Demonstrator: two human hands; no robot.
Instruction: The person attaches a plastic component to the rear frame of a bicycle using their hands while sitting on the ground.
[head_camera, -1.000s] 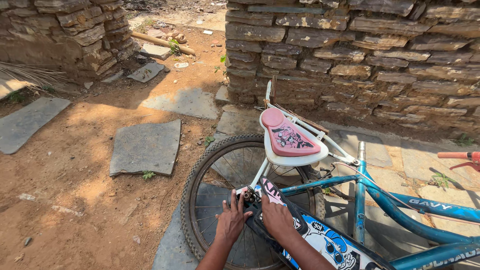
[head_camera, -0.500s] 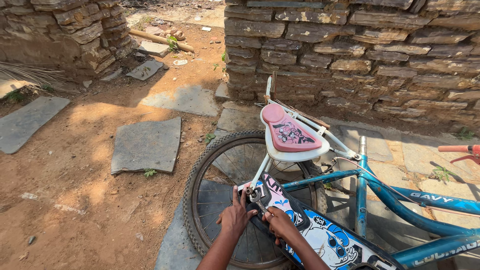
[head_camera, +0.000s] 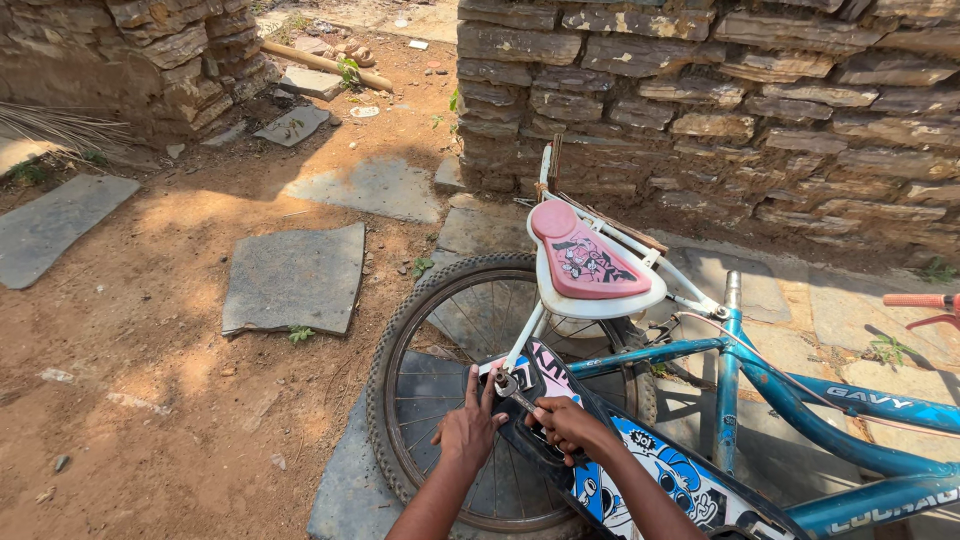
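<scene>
Hands, left hand (head_camera: 467, 432) and right hand (head_camera: 568, 425), grip knobby rear wheel's (head_camera: 425, 330) axle.

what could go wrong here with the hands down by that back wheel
1. The left hand rests against the spokes of the rear wheel; if the wheel turned, fingers could get caught.
2. The right hand works a small metal tool at the hub; its grip looks slight, so a slip could drive knuckles into the decorated chain guard.
3. The blue bicycle stands on uneven stone slabs with no visible stand, so it may tip.
</scene>
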